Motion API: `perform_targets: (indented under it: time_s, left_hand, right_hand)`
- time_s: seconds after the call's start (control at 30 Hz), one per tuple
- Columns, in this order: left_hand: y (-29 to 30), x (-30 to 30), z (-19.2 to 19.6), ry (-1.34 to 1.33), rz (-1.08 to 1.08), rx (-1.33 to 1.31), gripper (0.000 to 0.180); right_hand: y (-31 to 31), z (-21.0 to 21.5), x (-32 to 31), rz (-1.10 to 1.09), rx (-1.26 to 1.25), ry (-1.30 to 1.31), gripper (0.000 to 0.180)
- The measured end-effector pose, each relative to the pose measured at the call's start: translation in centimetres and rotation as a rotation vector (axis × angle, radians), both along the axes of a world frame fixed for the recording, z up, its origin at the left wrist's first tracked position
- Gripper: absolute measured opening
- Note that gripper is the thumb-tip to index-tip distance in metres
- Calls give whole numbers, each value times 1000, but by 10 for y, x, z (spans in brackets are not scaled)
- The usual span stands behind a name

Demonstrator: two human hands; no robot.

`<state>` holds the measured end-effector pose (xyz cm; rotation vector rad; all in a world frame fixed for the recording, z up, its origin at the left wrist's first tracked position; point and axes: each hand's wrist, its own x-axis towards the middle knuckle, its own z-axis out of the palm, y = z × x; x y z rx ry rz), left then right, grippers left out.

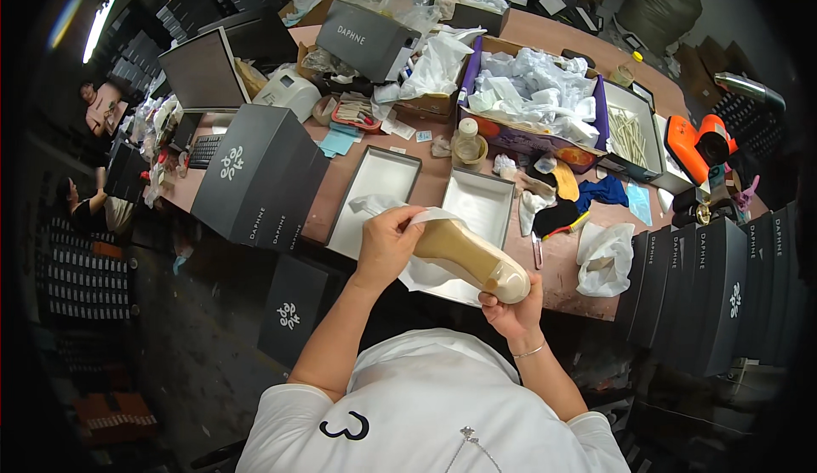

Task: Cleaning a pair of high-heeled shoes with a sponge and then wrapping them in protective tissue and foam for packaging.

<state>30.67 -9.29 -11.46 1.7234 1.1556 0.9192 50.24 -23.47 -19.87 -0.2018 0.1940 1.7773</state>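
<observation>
A cream shoe with a tan sole is held aslant in front of me, sole side up, its heel end toward the lower right. The fingers of my left hand close round its toe end together with thin white tissue paper. My right hand grips the heel end from below. Under the shoe lies an open shoebox part, white inside, partly hidden by shoe and paper. Left of it another shallow white-lined box part sits on the table, with tissue over its near portion.
Stacked dark shoeboxes stand at left and right. Farther back is a purple carton of crumpled tissue. A small bottle, cloths, a yellow-and-red cutter and crumpled white paper lie around. Two other people are at far left.
</observation>
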Motion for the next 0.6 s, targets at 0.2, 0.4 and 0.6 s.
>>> perform_targets:
  time_s: [0.2,0.4,0.6]
  left_hand:
    - [-22,11,18,45,-158,82,29]
    - [-63,30,36,2,-411,589,41]
    - [-88,30,9,-34,-485,501,46]
  right_hand:
    - [5,-1,3,55,153,-11,60]
    - [28,35,-50,-196,95,-839,59]
    - [33,15,-29,-245,73,-647,53]
